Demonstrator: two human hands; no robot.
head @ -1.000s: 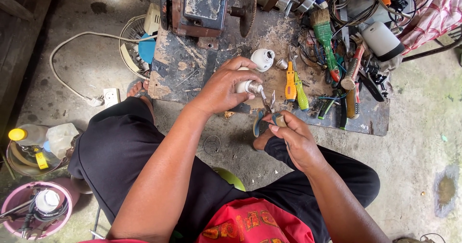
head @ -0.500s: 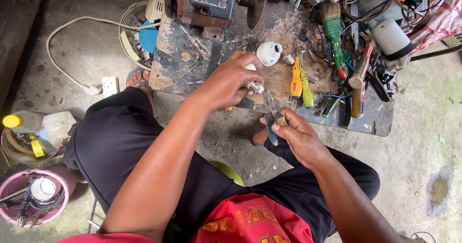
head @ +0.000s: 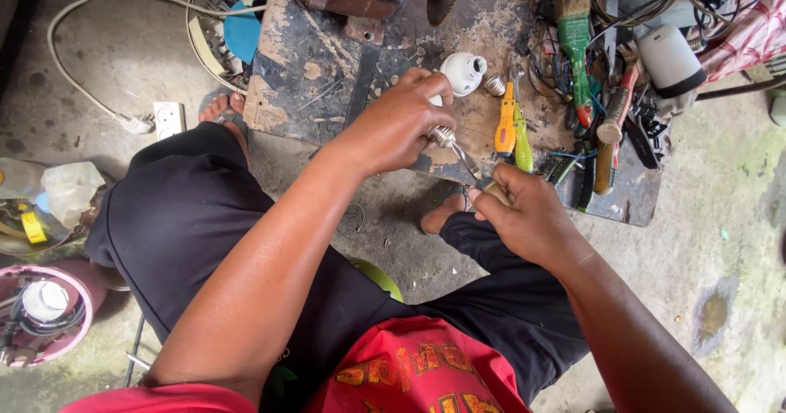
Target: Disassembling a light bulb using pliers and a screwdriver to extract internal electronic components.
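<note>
A silver threaded bulb base (head: 442,136) meets the tilted metal blade of a wooden-handled screwdriver (head: 475,174).

Left hand (head: 393,130) gripping metal bulb base (head: 442,136), right hand (head: 528,212) holding screwdriver (head: 477,176) against it, worn board (head: 327,69) beneath

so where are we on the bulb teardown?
Done: one white bulb housing and a loose screw cap lie apart on the board. In hand: left hand holds a metal bulb base; right hand probes it with a screwdriver. Left: base not visibly opened.
</note>
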